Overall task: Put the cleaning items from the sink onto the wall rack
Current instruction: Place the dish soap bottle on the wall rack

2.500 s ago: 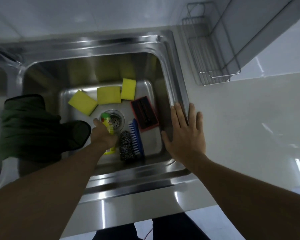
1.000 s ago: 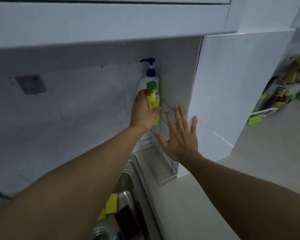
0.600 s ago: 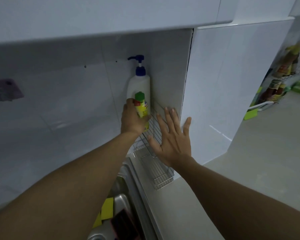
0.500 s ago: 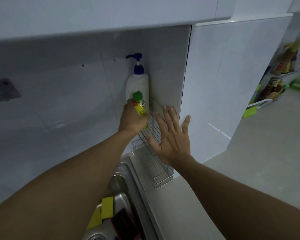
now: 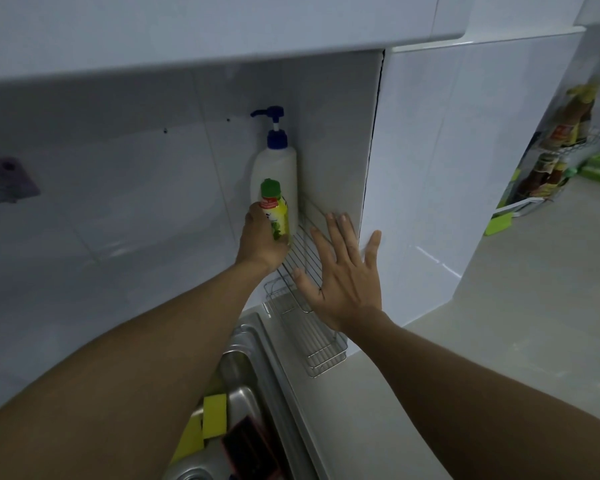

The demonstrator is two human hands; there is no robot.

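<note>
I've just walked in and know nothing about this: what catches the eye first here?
The left hand holds a small yellow bottle with a green cap at the wire wall rack, in front of a white pump bottle. The right hand is spread open over the rack. Yellow sponges lie in the sink below.

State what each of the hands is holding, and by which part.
The left hand grips the small yellow bottle around its lower body, below the green cap. The right hand is open, holding nothing.

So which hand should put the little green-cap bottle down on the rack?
Probably the left hand: it already grips the small bottle over the wire rack, beside the pump bottle. The right hand is open and empty.
</note>
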